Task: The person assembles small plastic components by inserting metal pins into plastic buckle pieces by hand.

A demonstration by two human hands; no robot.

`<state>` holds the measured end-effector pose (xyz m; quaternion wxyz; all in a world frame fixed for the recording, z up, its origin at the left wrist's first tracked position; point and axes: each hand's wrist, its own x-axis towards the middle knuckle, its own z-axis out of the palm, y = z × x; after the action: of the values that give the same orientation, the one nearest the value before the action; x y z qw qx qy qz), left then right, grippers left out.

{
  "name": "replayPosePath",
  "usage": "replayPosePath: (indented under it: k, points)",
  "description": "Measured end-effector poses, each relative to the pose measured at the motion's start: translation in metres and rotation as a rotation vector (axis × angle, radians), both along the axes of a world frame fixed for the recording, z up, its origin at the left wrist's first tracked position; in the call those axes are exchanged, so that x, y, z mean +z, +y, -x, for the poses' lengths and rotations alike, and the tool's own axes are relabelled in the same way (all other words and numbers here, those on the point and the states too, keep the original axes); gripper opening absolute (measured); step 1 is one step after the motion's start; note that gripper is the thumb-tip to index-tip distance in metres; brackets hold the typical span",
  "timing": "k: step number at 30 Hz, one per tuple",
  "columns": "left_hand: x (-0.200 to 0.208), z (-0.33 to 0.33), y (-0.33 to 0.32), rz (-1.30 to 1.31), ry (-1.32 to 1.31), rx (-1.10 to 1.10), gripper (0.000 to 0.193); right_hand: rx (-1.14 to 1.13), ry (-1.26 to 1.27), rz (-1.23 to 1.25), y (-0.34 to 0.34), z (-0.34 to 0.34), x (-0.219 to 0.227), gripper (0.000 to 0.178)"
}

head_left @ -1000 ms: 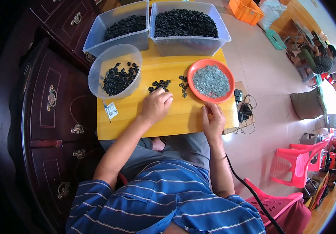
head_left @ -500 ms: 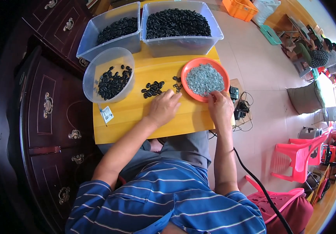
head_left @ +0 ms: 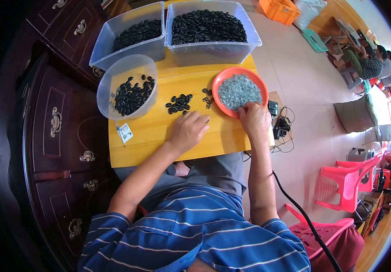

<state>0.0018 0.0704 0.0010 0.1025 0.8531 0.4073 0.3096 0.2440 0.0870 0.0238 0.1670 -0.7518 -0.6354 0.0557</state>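
My left hand (head_left: 187,130) is low over the yellow tabletop (head_left: 148,147), fingers curled. A small dark piece (head_left: 207,121) shows at its fingertips, too little of it to tell its exact shape. Just beyond lies a loose group of black oval pieces (head_left: 175,103). My right hand (head_left: 255,120) reaches over the near rim of a round orange plate (head_left: 218,100), its fingers closed together at the heap of small, clear-silvery pieces (head_left: 239,92). Whatever those fingers pinch is hidden. Several flat dark pieces (head_left: 208,100) lie left of the plate.
A round clear tub (head_left: 106,81) with black ovals stands at the left. Two clear bins (head_left: 213,52) of black pieces line the far side. A white label (head_left: 125,133) lies near the left edge. Dark drawers (head_left: 46,131) flank the left; black cables (head_left: 282,127) are at the right.
My left hand has drawn slightly back toward me and to the left. My right fingertips have shifted slightly left and farther in over the silvery pieces.
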Motion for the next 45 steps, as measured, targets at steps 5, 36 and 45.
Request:
replayPosePath:
  k: [5,36,45]
  points:
    - [-0.004,0.000,0.004,-0.002,0.005,-0.001,0.017,-0.006,-0.009,0.029,0.003,0.000,-0.003,0.022]
    - [-0.008,0.005,0.001,0.291,-0.319,0.103,0.009,0.048,0.171,-0.146,0.009,-0.007,-0.009,0.030]
    - [-0.015,0.008,0.002,0.388,-0.483,0.113,0.008,0.027,0.391,-0.307,0.007,0.002,-0.010,0.022]
